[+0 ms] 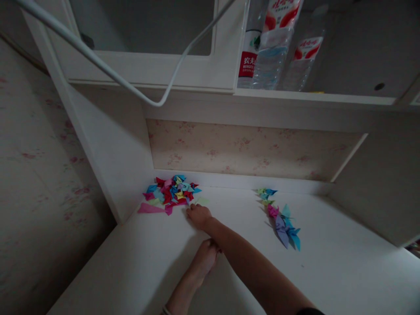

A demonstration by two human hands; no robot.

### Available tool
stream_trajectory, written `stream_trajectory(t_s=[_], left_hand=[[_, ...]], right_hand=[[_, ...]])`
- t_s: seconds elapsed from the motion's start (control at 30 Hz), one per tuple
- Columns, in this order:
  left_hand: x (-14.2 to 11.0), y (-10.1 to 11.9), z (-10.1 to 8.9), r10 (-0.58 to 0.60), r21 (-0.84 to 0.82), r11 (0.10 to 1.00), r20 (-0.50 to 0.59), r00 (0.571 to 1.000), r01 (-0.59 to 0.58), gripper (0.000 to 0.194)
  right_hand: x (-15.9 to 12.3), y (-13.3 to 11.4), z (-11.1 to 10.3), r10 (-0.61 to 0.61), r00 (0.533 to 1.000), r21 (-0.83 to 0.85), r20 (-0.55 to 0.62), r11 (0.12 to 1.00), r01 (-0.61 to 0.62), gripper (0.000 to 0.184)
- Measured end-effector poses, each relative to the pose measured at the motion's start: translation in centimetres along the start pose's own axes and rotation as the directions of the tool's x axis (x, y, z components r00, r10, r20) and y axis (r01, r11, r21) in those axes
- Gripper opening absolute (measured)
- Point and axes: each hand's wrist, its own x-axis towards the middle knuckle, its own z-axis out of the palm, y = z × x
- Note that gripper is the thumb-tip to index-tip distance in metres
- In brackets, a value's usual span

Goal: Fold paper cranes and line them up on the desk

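My right hand (198,216) reaches across to the near right edge of a pile of colourful folded paper pieces (173,191). Its fingers are curled together beside a small light purple bit of paper and a pale green paper (202,201); what they hold, if anything, is too small to make out. Below the right wrist is my left hand (207,254), its fingers closed and partly hidden by the right forearm. Flat pink paper (151,208) lies at the pile's front left. Folded paper cranes (282,227) in purple, blue and pink sit farther right.
A white desk (138,267) carries the paper, with a side panel (108,148) at left and another at right. Overhead, a shelf (315,98) holds several plastic bottles (271,57). A white cable (131,87) hangs down in front of the cabinet.
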Motion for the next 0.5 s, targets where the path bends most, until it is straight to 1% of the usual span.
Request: stream_trajectory(t_s=[0.1, 0.2, 0.3, 0.33, 0.37, 0.4, 0.43, 0.47, 0.5], left_hand=[[-0.1, -0.1, 0.0, 0.016, 0.008, 1.0, 0.011, 1.0, -0.017, 0.02], [-0.1, -0.1, 0.0, 0.033, 0.043, 0.999, 0.025, 0.999, -0.034, 0.017], [0.0, 0.0, -0.1, 0.029, 0.062, 0.998, 0.049, 0.998, -0.032, 0.019], [0.0, 0.0, -0.1, 0.024, 0.052, 0.998, 0.06, 0.998, -0.027, 0.02], [-0.1, 0.1, -0.1, 0.015, 0.035, 0.999, 0.068, 0.998, -0.017, 0.022], [-0.2, 0.2, -0.1, 0.005, 0.013, 1.0, 0.072, 0.997, -0.006, 0.024], [-0.3, 0.3, -0.2, 0.004, -0.014, 1.0, 0.074, 0.997, -0.003, 0.027], [-0.5, 0.4, -0.2, 0.009, -0.041, 0.999, 0.074, 0.997, -0.006, 0.03], [-0.7, 0.5, -0.2, 0.019, -0.066, 0.998, 0.072, 0.997, -0.015, 0.034]], right_hand=[[-1.5, 0.7, -0.3, -0.034, 0.999, 0.036, -0.039, 0.999, 0.036, 0.017], [-4.0, 1.7, -1.0, -0.041, 0.993, 0.108, -0.115, 0.993, 0.053, 0.016], [-7.4, 2.8, -2.2, 0.023, 0.975, 0.188, -0.221, 0.982, 0.02, 0.02], [-8.8, 3.2, -2.7, 0.062, 0.964, 0.227, -0.26, 0.974, -0.001, 0.022], [-10.2, 3.5, -3.0, 0.115, 0.945, 0.304, -0.306, 0.952, -0.018, 0.025], [-11.6, 3.8, -3.3, 0.185, 0.917, 0.422, -0.355, 0.907, -0.02, 0.028], [-13.1, 4.0, -3.5, 0.267, 0.881, 0.568, -0.392, 0.823, 0.003, 0.03], [-14.6, 4.1, -3.6, 0.353, 0.844, 0.718, -0.403, 0.694, 0.053, 0.03], [-16.1, 4.3, -3.5, 0.428, 0.818, 0.842, -0.384, 0.527, 0.119, 0.028]])
